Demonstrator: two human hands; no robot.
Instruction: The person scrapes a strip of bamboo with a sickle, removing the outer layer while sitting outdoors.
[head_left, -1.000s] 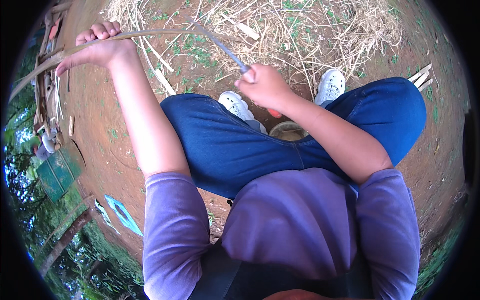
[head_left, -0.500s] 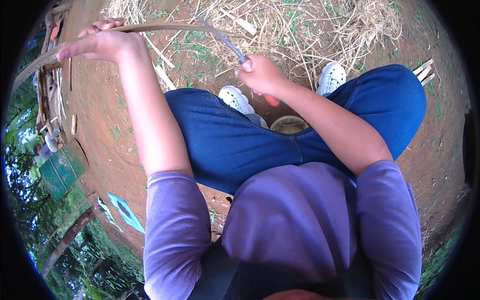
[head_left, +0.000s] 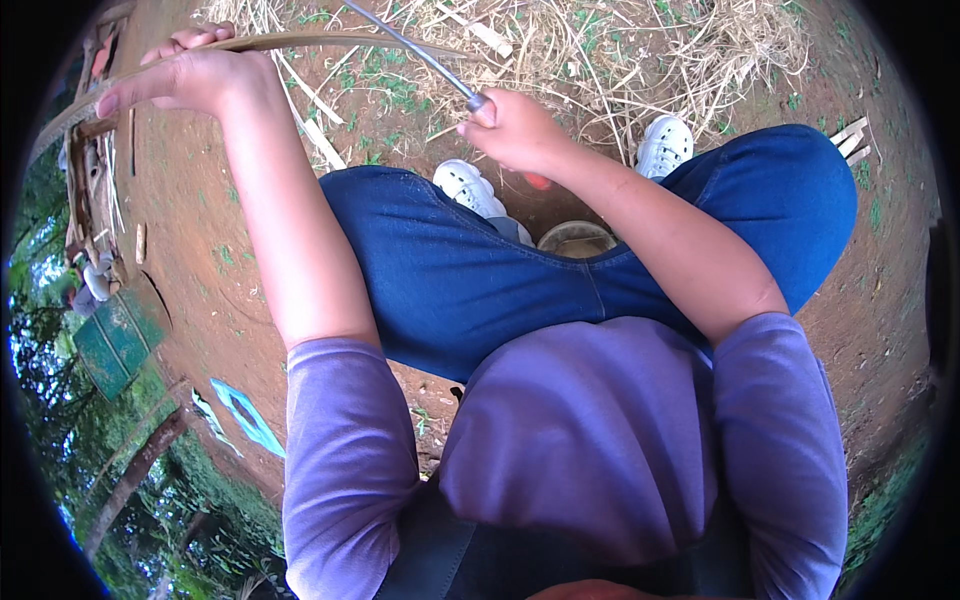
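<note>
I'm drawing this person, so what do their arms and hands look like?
The left sleeve and right sleeve are plain purple, softly wrinkled, and end around the elbows. Below them, the left forearm and right forearm are bare. The left hand and right hand have no gloves, and no watch or bracelet shows.

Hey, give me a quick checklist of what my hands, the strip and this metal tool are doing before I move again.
1. Left hand holding the curved strip: ok, between thumb and fingers.
2. Right hand closed on the metal tool: ok.
3. Left hand apart from the metal tool: ok.
4. Metal tool touching the strip: cannot tell; they cross in view.
5. Metal tool's tip visible: not ok; it runs to the picture's upper edge.
</note>
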